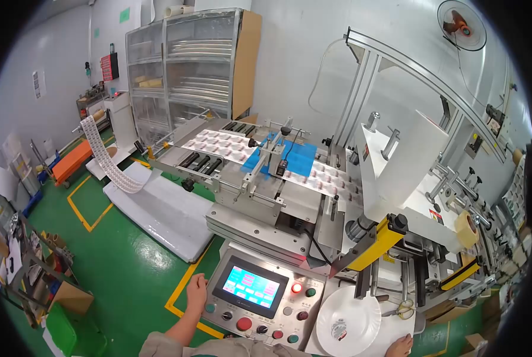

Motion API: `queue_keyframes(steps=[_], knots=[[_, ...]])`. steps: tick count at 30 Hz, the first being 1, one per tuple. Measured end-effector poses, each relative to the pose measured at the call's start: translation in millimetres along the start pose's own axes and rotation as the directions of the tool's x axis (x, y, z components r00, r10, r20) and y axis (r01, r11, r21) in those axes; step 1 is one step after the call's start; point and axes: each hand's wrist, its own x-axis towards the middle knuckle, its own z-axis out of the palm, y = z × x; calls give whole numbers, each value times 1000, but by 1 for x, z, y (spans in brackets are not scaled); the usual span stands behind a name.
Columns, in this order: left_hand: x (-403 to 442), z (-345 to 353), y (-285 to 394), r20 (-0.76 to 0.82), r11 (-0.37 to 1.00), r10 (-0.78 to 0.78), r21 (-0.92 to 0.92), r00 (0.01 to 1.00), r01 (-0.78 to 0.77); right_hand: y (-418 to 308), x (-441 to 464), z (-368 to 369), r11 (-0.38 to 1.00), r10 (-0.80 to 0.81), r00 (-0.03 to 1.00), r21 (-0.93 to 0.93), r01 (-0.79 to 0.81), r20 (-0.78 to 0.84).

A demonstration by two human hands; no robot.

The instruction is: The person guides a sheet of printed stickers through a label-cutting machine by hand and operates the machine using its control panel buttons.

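My left hand [196,292] is beside the left edge of a control panel [223,279], its fingers curled in and nothing visible in them. The panel carries a lit touch screen [251,287], a glowing red button [296,288] and several knobs and buttons. Low at the right, my right hand [400,346] is partly cut off by the frame; its fingers lie loosely on the edge of a white board [391,331]. On that board rests a white plate [350,318] with a small printed label. Scissors [404,309] lie to the right of the plate.
A printed label web [221,144] runs through the machine, under a blue sheet [298,157]. Its other end hangs in a loop [114,172] over a white slab [159,208]. A yellow guard bar [370,247] slants above the plate. Shelving [197,65] stands behind.
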Motion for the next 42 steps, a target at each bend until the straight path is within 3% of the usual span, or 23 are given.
queue_keyframes(steps=[2, 9, 11, 12, 16, 17, 18, 19, 21, 22, 23, 24, 25, 27, 28, 30, 31, 34, 35, 36, 37, 39, 42], knots=[[-1, -1, 4, 7, 1000, -14, 0, 1000, 14, -1, 2, -9, 998, -25, 999, 50, 24, 32], [2, -1, -4, 7, 999, 11, 34, 1000, -11, 7, -1, 1, 979, -193, 973, -88, 182, -130], [2, -1, -3, 13, 1000, 6, 19, 1000, -6, 3, -4, 4, 999, -42, 997, -22, 44, 70], [1, -1, -1, 4, 999, 17, 34, 1000, -17, 2, -3, 2, 991, -65, 993, -110, 76, 97], [4, 1, -10, 8, 1000, 8, -7, 1000, -8, 5, -1, 5, 993, -105, 994, -57, 104, -11], [4, 2, -11, 0, 1000, -18, -23, 1000, 18, -7, -1, 9, 990, 74, 989, -106, -88, -125], [4, 1, -11, 28, 998, -46, -42, 999, 47, 1, 1, 5, 996, -8, 1000, -85, 6, -26], [4, 0, -13, 24, 1000, -26, -9, 999, 26, 1, 2, 4, 972, -138, 972, -217, 95, -190], [3, 0, -8, 18, 999, -15, -37, 1000, 15, 9, -6, 28, 966, -161, 953, -238, 99, -257], [2, 0, -6, 16, 999, -29, -37, 999, 29, 11, -9, 30, 958, -199, 953, -251, 140, -229], [3, 0, -6, 13, 999, -17, -30, 1000, 17, -2, 1, 5, 993, 82, 972, -106, -59, 219], [2, 0, -5, 11, 1000, -10, -27, 1000, 10, 12, -13, 37, 975, -153, 968, -188, 116, -198], [1, -1, 2, 12, 1000, -4, -6, 1000, 4, 12, -11, 31, 985, -150, 987, -100, 144, -60], [2, 0, 1, 15, 999, -25, -34, 1000, 26, 6, -9, 21, 984, -98, 995, -150, 97, 5], [1, -1, 3, 6, 1000, -22, -1, 1000, 22, 4, -9, 17, 980, -127, 987, -167, 109, -102], [2, 0, -4, 7, 1000, -12, -24, 1000, 12, -1, -8, 13, 994, -9, 999, -108, 5, -40], [-1, -2, 10, 2, 1000, -18, 2, 1000, 18, 2, -1, 8, 988, -134, 991, -76, 136, 27], [-1, -2, 7, -5, 1000, -27, 1, 1000, 27, -6, 12, -20, 979, 126, 915, 103, -178, 383], [1, 0, -1, -4, 1000, -20, -22, 1000, 19, 1, -1, -2, 994, -95, 985, -45, 102, 144], [3, 1, -10, -3, 999, -13, -44, 1000, 13, 4, 1, -2, 983, -78, 966, -144, 116, 248], [0, -1, 4, -2, 999, -21, -28, 1000, 21, -4, 10, -23, 996, -47, 940, -52, 69, 338], [2, 1, -4, 4, 998, -42, -46, 999, 43, 5, 4, -2, 993, -101, 944, -27, 115, 316], [1, 0, 1, 11, 996, -59, -62, 998, 60, 10, -4, 33, 990, 116, 892, 20, -138, 436]])
